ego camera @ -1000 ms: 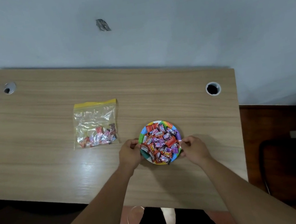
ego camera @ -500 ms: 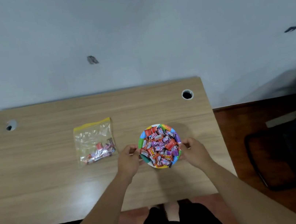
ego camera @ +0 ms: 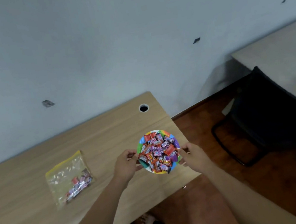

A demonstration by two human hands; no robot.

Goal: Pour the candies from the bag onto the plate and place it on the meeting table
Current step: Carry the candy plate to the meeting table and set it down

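A colourful paper plate (ego camera: 140, 147) heaped with red and purple wrapped candies (ego camera: 159, 151) is held above the right end of the wooden desk (ego camera: 21, 197). My left hand (ego camera: 125, 165) grips its left rim and my right hand (ego camera: 193, 155) grips its right rim. The clear zip bag (ego camera: 69, 178) with a yellow seal lies flat on the desk to the left, with several candies left in its lower part.
A cable hole (ego camera: 143, 108) sits near the desk's far right corner. A black chair (ego camera: 270, 112) stands on the wooden floor to the right, in front of a second light table (ego camera: 285, 57). A grey wall runs behind.
The view has swung to the right and the plate, held in both hands, has moved toward the desk's right edge. The chair and second table have come into view.
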